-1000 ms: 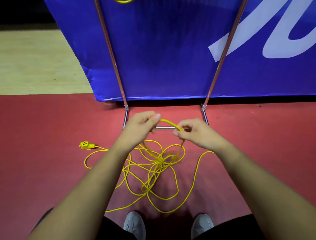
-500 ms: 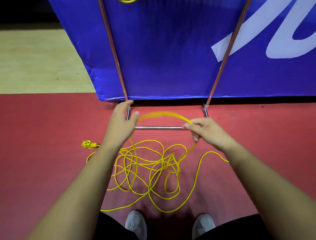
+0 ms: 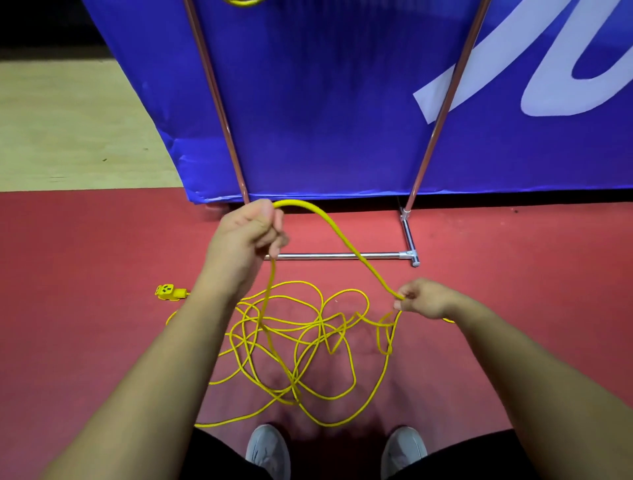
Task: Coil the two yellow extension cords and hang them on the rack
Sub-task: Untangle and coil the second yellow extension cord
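One thin yellow extension cord (image 3: 342, 238) lies tangled on the red floor (image 3: 102, 257) before the metal-tube rack (image 3: 342, 255); a yellow sliver (image 3: 241, 2) at the top edge may be the second. The left hand (image 3: 246, 236) fists a raised span, and the right hand (image 3: 424, 298) pinches it further along. Light and limp, it likely gathers best loop by loop into the left fist.

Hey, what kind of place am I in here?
Probably an indoor sports hall or event venue: a red matte floor meets pale wooden flooring, and a large blue printed banner stands behind a chrome tube rack.
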Demonstrator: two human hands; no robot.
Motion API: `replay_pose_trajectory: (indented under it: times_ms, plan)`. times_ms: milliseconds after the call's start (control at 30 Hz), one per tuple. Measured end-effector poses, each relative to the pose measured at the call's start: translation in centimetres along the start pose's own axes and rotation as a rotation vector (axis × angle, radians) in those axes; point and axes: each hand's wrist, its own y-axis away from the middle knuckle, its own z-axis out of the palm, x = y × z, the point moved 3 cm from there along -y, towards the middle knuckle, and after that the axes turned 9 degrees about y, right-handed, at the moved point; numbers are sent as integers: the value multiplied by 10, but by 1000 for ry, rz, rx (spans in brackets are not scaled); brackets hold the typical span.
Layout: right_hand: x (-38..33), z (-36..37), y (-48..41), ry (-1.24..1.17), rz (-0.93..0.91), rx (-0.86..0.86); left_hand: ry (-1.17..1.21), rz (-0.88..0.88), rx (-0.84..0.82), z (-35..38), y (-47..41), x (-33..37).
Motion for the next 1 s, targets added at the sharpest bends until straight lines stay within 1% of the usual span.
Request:
replay_pose_trajectory:
  times_ms: [33, 67, 100, 167, 200, 233, 267, 333, 367, 400, 433, 500, 567, 600, 633, 700, 767, 800, 833, 867, 900, 933, 1000]
  plan:
    - [8, 0, -2, -92, 32, 44, -67, -15, 46, -6, -2, 1]
    - [11, -2, -2, -194, 45, 102, -195, -33, 98, -11, -3, -1]
    - [9, -6, -3, -286, 22, 163, -376, -58, 162, -17, -5, -4]
    - [-12, -17, 2, -401, -83, 258, -836, -156, 263, -30, -6, -15]
    - [-27, -23, 6, -413, -139, 294, -979, -200, 250, -33, -6, -22]
    - [-43, -30, 12, -388, -194, 331, -1038, -215, 202, -31, -5, -29]
    - [-61, -36, 20, -324, -246, 370, -1048, -210, 141, -26, -5, -35]
    - [-97, -45, 36, -198, -366, 416, -1074, -90, 9, -10, -2, -45]
    - [-113, -45, 44, -150, -434, 407, -1067, -35, -63, 0, 0, -48]
    - [-128, -44, 52, -108, -494, 387, -1014, -20, -123, 9, 3, -49]
    - [-139, -42, 59, -83, -536, 379, -938, -36, -159, 16, 5, -49]
    - [-150, -44, 66, -125, -570, 406, -884, -99, -188, 24, 8, -50]
    - [-141, -45, 62, -221, -546, 395, -849, -138, -191, 27, 9, -44]
    - [-131, -43, 56, -229, -517, 366, -772, -131, -186, 27, 8, -40]
    - [-119, -40, 49, -192, -479, 335, -647, -101, -164, 27, 7, -34]
    - [-88, -29, 31, -54, -345, 268, -309, -38, -84, 25, 5, -21]
    - [-55, -17, 17, 4, -201, 171, 9, -23, 12, 20, 2, -12]
    - [-41, -11, 12, 3, -145, 111, 98, -18, 48, 16, 1, -9]
    - [-32, -6, 9, -15, -106, 69, 122, -17, 82, 12, 2, -8]
    - [-25, -3, 7, -59, -76, 53, 81, -24, 106, 7, 1, -8]
    - [-23, -2, 5, -142, -66, 65, -41, -37, 119, 2, 0, -10]
    - [-25, -4, 6, -249, -75, 102, -251, -39, 137, -6, -2, -14]
    - [-40, -20, 12, -419, -128, 237, -799, -18, 210, -19, -2, -20]
